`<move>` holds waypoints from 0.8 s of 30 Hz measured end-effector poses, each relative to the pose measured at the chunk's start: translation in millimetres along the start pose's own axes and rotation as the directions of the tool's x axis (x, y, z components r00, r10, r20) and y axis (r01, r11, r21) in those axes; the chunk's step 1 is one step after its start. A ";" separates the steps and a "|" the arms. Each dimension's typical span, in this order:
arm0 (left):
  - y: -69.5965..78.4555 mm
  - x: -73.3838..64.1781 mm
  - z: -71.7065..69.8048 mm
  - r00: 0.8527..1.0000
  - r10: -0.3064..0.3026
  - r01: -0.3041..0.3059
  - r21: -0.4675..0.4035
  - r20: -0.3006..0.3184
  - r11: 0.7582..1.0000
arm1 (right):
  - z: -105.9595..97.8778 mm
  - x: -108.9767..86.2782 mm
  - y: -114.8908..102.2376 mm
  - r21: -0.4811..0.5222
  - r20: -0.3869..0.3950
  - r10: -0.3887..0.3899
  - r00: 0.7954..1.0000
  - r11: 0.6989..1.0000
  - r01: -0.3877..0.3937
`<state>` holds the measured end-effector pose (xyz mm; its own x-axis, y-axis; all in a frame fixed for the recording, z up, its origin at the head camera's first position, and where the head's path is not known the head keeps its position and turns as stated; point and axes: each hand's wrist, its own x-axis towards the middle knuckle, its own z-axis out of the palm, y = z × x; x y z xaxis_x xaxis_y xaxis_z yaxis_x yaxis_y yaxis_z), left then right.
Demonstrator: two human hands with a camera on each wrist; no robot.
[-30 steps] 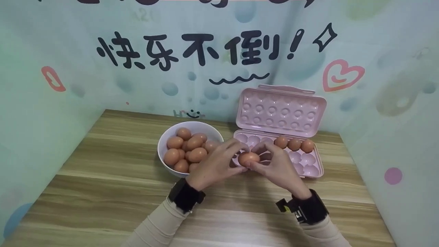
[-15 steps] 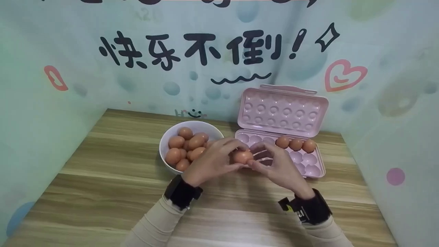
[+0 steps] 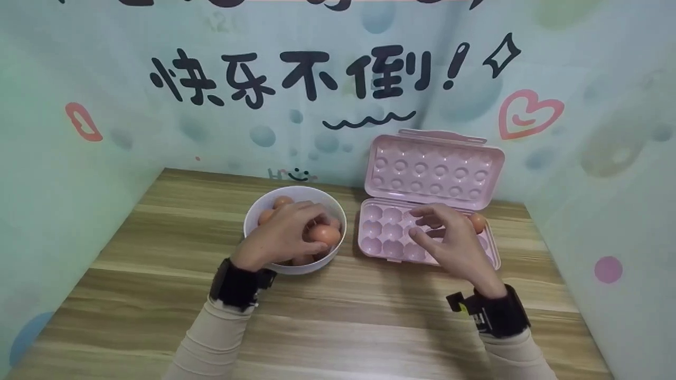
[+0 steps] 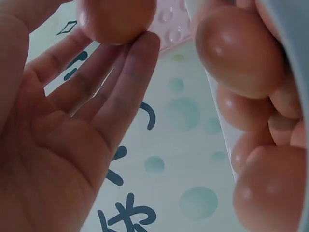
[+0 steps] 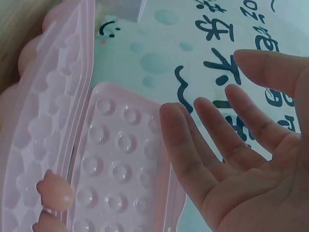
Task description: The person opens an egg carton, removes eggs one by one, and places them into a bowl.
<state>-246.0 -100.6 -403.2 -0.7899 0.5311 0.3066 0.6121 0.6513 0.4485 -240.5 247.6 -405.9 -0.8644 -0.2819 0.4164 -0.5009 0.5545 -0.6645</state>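
My left hand point(image 3: 280, 232) pinches a brown egg point(image 3: 324, 235) between thumb and fingers, over the white bowl point(image 3: 303, 269) of eggs. That held egg point(image 4: 116, 19) shows at the top of the left wrist view, against the fingertips. More brown eggs point(image 4: 241, 53) lie in the bowl, partly covered by the hand in the head view. My right hand point(image 3: 457, 243) hovers over the pink egg carton point(image 3: 372, 229), fingers spread and nothing between them. One egg point(image 3: 477, 223) shows at the right end of the carton's back row; the hand hides the cups beside it.
The carton's lid point(image 3: 435, 169) stands raised at the back, near the printed cloth wall point(image 3: 222, 137). Cloth also rises on both sides of the wooden table point(image 3: 327, 327). Bowl and carton stand side by side with a narrow gap between them.
Both hands were together at an egg in front of the carton. The right hand has come off it and shifted right; the left hand has moved left over the bowl, holding an egg.
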 end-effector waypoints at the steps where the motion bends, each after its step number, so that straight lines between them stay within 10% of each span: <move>1: -1.4 -1.2 -0.1 1.000 0.000 0.000 -0.003 0.008 1.000 | -1.4 0.4 1.8 -0.011 -0.004 0.005 1.000 1.000 -0.005; 24: 0.4 -8.6 8.4 0.998 -0.061 0.062 -0.035 0.022 0.997 | -2.8 5.6 20.3 -0.042 -0.004 0.021 1.000 0.999 -0.021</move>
<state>-238.6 -100.3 -412.7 -0.8247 0.5022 0.2602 0.5604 0.6633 0.4959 -255.4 259.5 -415.3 -0.8746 -0.2671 0.4046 -0.4801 0.5930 -0.6464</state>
